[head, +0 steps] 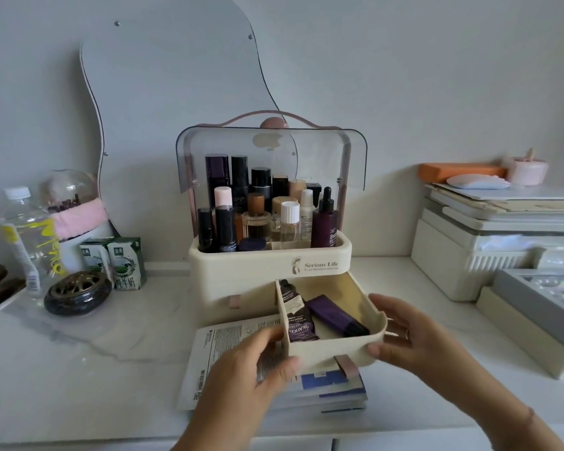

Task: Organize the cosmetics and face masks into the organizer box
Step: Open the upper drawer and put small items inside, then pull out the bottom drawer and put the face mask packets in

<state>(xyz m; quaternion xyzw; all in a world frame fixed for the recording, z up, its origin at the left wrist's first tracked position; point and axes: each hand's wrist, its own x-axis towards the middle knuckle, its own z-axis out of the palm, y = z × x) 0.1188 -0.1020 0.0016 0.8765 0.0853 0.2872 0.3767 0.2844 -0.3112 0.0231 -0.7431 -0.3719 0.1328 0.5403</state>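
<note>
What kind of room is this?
Probably a bedroom dressing table: a wavy mirror on the wall, an organizer box full of cosmetic bottles, and a white tabletop.

The wall (404, 76) is plain and pale grey-white. A wavy mirror (163, 92) leans on it. Below is a white counter (79, 369) with faint grey marks like marble. On the left stand a water bottle (26, 236), two milk cartons (114, 262) and a dark round dish (77, 292). On the right sit white boxes (489, 236) — stacked up. The light is soft.
</note>
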